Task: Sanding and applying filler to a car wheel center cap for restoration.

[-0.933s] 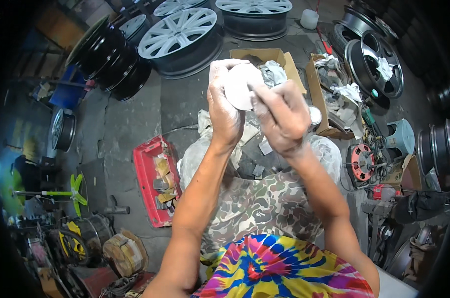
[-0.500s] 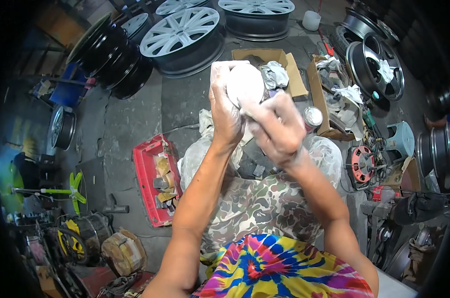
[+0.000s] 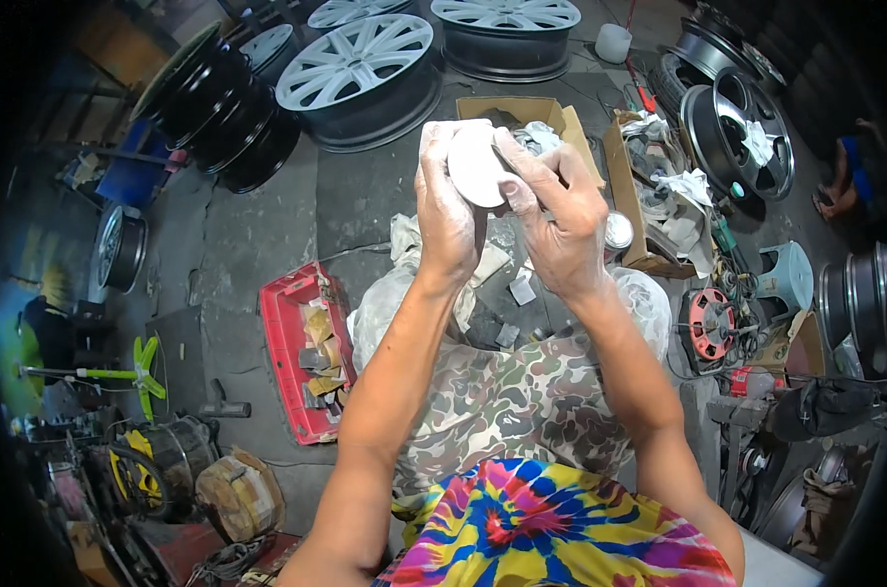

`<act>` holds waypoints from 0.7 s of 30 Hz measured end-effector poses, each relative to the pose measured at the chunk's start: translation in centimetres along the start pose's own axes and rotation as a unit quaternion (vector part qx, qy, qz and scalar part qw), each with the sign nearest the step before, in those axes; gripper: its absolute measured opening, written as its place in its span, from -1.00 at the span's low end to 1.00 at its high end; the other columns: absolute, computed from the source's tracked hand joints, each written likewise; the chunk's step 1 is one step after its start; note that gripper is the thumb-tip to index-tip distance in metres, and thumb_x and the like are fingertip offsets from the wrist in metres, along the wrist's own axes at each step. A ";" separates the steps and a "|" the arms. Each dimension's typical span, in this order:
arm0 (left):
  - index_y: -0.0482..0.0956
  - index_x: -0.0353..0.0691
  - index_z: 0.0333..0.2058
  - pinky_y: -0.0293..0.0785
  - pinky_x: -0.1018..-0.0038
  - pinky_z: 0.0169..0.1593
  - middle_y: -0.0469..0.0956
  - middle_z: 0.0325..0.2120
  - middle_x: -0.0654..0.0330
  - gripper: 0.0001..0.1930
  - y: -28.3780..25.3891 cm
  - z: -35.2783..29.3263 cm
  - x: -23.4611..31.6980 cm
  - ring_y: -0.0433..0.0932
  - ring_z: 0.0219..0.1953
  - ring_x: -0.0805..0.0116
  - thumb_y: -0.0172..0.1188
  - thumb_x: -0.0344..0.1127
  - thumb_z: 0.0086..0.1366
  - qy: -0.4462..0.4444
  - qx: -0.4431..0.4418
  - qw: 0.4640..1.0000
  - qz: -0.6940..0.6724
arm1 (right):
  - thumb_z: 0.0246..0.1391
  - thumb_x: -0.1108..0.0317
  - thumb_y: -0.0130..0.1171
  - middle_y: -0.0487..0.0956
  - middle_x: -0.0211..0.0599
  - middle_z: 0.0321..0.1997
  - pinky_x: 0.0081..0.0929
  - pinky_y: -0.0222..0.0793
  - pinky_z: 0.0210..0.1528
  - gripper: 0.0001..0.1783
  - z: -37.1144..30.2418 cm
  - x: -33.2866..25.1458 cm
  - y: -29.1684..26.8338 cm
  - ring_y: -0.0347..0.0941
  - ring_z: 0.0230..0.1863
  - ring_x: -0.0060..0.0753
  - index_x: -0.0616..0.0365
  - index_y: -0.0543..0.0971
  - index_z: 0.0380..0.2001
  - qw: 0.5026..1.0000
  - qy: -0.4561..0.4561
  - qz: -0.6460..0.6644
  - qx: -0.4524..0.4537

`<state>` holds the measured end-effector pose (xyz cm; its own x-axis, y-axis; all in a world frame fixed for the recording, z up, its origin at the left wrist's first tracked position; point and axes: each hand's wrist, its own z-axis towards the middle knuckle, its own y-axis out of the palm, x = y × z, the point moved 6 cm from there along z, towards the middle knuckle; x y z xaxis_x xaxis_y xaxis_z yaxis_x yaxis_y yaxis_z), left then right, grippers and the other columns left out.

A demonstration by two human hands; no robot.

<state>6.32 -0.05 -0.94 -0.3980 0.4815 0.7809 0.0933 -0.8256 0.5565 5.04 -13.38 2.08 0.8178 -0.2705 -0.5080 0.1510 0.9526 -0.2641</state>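
A white, powdery round disc-like piece (image 3: 476, 168) is held up in front of me. My left hand (image 3: 445, 210) is wrapped round its left side, fingers curled over the far edge. My right hand (image 3: 568, 223) is closed at the disc's right edge, thumb against the face. Pinched in its fingers is a small thin grey piece, perhaps sandpaper (image 3: 500, 149), partly hidden by them. White dust coats both hands. Beneath them, a small pale square (image 3: 523, 290) and a grey square (image 3: 507, 336) lie between my knees.
A red tray (image 3: 289, 367) with worn abrasive-looking scraps stands left. Cardboard boxes (image 3: 649, 249) of rags and a round can (image 3: 617, 231) are right. Wheel rims (image 3: 370, 59) stand ahead, beside stacked black rims (image 3: 218, 117). A cable reel (image 3: 709, 328) lies right; another person (image 3: 844, 181) shows at the far right.
My right hand has shifted from across the disc's lower face to its upper right edge, and the disc has tilted a little. A person has come into sight at the far right.
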 end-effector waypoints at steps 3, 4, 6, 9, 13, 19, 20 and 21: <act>0.45 -0.15 -0.05 0.51 0.44 -0.13 0.55 -0.23 0.25 -0.58 -0.1 0.0 -0.4 0.56 -0.18 0.41 -0.25 0.03 0.52 -0.028 -0.010 0.999 -0.021 | -0.02 0.43 0.38 0.33 -0.35 -0.47 -0.34 0.24 -0.33 -0.55 -0.9 0.4 0.2 0.33 -0.41 -0.34 0.10 0.67 0.02 1.000 0.019 -0.017 -0.006; 0.45 -0.18 -0.05 0.50 0.44 -0.08 0.55 -0.22 0.23 -0.58 0.0 0.0 -0.3 0.55 -0.17 0.40 -0.26 0.02 0.53 -0.019 -0.012 0.999 -0.033 | -0.01 0.38 0.37 0.33 -0.37 -0.46 -0.34 0.21 -0.33 -0.55 -1.1 -0.5 0.2 0.31 -0.42 -0.34 0.08 0.67 0.02 0.998 -0.029 -0.046 -0.005; 0.45 -0.18 -0.06 0.50 0.45 -0.07 0.55 -0.22 0.23 -0.58 -0.3 -0.1 -0.1 0.55 -0.18 0.40 -0.25 0.03 0.53 -0.004 -0.016 1.000 0.022 | 0.00 0.34 0.36 0.33 -0.38 -0.46 -0.34 0.19 -0.32 -0.55 -1.5 -1.5 0.5 0.29 -0.42 -0.34 0.06 0.67 0.03 0.994 -0.080 -0.075 -0.003; 0.45 -0.18 -0.08 0.50 0.46 -0.08 0.54 -0.24 0.23 -0.58 -0.8 0.3 -1.2 0.54 -0.20 0.41 -0.24 0.04 0.54 -0.020 -0.030 0.999 -0.007 | 0.05 0.26 0.31 0.33 -0.42 -0.45 -0.31 0.17 -0.31 -0.58 -1.5 -2.1 0.9 0.27 -0.42 -0.31 0.02 0.69 0.02 0.986 -0.133 -0.099 0.011; 0.45 -0.18 -0.09 0.50 0.47 -0.10 0.49 -0.27 0.25 -0.63 -0.9 -0.1 -2.2 0.51 -0.22 0.44 -0.21 -0.02 0.54 -0.060 -0.034 0.994 -0.083 | 0.01 0.28 0.34 0.35 -0.46 -0.44 -0.30 0.18 -0.29 -0.58 0.2 -2.0 1.2 0.28 -0.39 -0.32 -0.01 0.69 0.00 0.989 -0.114 -0.090 0.027; 0.44 -0.19 -0.05 0.52 0.49 -0.04 0.46 -0.20 0.23 -0.64 -0.7 -0.7 -2.4 0.52 -0.13 0.45 -0.19 -0.04 0.55 -0.088 -0.053 0.989 -0.105 | 0.00 0.30 0.33 0.36 -0.43 -0.43 -0.30 0.18 -0.28 -0.56 -1.6 -3.2 0.9 0.29 -0.38 -0.30 0.02 0.68 0.02 0.987 -0.120 -0.111 0.001; 0.44 -0.19 -0.05 0.52 0.49 -0.04 0.46 -0.20 0.23 -0.64 -0.7 -0.7 -2.7 0.52 -0.13 0.45 -0.19 -0.04 0.55 -0.089 -0.054 0.989 -0.106 | 0.00 0.30 0.33 0.36 -0.43 -0.43 -0.31 0.19 -0.28 -0.54 -0.3 -3.1 1.0 0.29 -0.39 -0.31 0.02 0.67 0.03 0.984 -0.130 -0.123 0.020; 0.44 -0.17 -0.03 0.53 0.45 -0.07 0.51 -0.21 0.23 -0.58 -0.7 -0.7 -3.0 0.53 -0.16 0.42 -0.23 0.03 0.56 -0.087 -0.042 0.990 -0.102 | 0.01 0.30 0.33 0.34 -0.44 -0.44 -0.30 0.19 -0.27 -0.54 0.3 -3.1 1.2 0.29 -0.38 -0.31 0.02 0.66 0.05 0.985 -0.124 -0.119 0.019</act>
<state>6.80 -1.12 -3.93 -0.2369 0.6780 0.6959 -0.0514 -0.7240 0.6879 2.87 -11.36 3.53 0.8664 -0.4493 -0.2177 0.3721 0.8718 -0.3185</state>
